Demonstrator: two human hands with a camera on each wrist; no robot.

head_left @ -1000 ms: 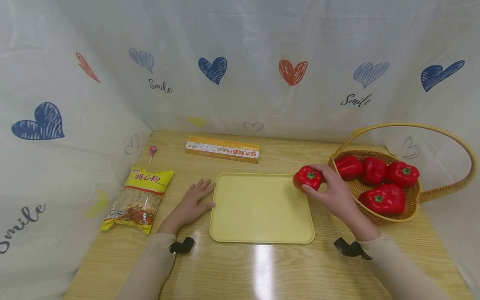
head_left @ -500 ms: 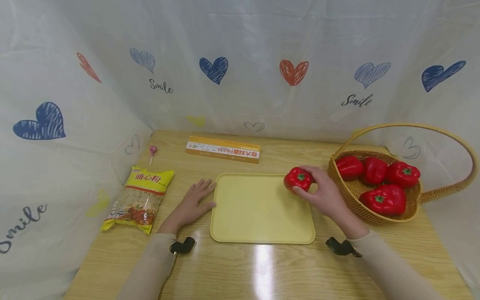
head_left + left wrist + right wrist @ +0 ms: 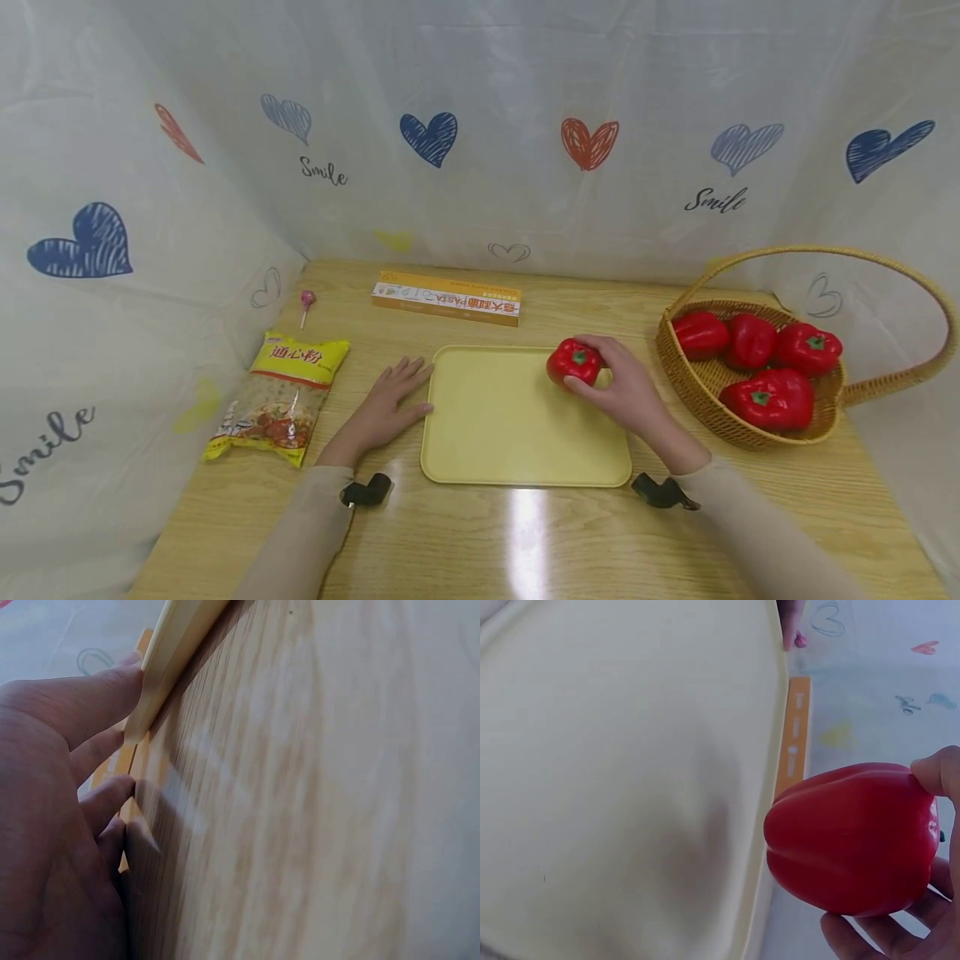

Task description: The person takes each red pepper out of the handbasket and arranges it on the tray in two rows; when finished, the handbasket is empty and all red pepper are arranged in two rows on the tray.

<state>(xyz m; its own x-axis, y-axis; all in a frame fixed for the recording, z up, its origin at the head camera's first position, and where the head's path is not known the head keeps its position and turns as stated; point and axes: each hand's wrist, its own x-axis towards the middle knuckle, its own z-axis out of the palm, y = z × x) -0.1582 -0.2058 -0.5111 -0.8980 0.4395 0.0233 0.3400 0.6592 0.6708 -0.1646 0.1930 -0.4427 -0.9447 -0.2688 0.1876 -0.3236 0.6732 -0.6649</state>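
A red bell pepper [image 3: 573, 363] with a green stem is gripped between the thumb and fingers of my right hand [image 3: 621, 388]. It hangs over the right back part of a yellow rectangular tray [image 3: 517, 433]. In the right wrist view the pepper [image 3: 855, 840] shows its smooth lobed side, and a soft shadow falls on the tray. My left hand [image 3: 386, 408] lies on the table with fingers extended, its fingertips and thumb at the tray's left edge. In the left wrist view the thumb [image 3: 97, 697] meets the tray's side [image 3: 176, 652].
At the right, a wicker basket [image 3: 686, 408] with a tall handle holds several red peppers [image 3: 768, 400]. A pasta box [image 3: 446, 298] lies behind the tray. To the left are a yellow pasta bag [image 3: 281, 396] and a pink lollipop [image 3: 307, 298]. A printed curtain [image 3: 495, 200] encloses the table.
My right hand has carried the bell pepper leftward, from the tray's back right corner to farther over the tray. The left hand has stayed in place.
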